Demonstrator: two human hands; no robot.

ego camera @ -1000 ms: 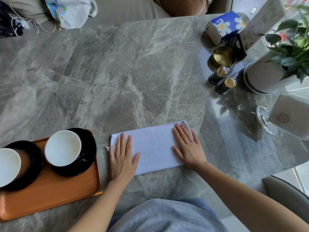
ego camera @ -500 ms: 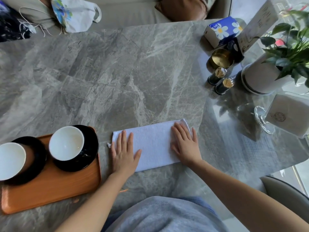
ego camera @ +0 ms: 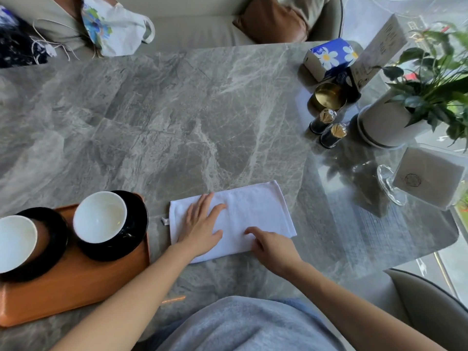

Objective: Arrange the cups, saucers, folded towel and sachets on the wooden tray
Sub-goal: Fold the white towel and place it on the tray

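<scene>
A white folded towel (ego camera: 253, 211) lies flat on the grey marble table, just right of the wooden tray (ego camera: 83, 282). My left hand (ego camera: 200, 224) rests flat on the towel's left half, fingers spread. My right hand (ego camera: 271, 247) sits at the towel's near edge, fingers curled onto the cloth. On the tray stand two white cups, one (ego camera: 100, 216) on a black saucer (ego camera: 136, 224) at the tray's right end, the other (ego camera: 15, 243) on a black saucer (ego camera: 54, 239) at the left, cut off by the frame. No sachets are in sight.
At the far right stand a potted plant (ego camera: 387, 122), a brass cup (ego camera: 329, 95), two small dark shakers (ego camera: 329, 127), a blue tissue box (ego camera: 329, 57) and a glass napkin holder (ego camera: 428, 178). A bag (ego camera: 114, 26) lies beyond the table's far edge.
My left hand has slid right towards the towel's middle. My right hand has left the towel's far right corner and come back to its near edge, fingers now curled.
</scene>
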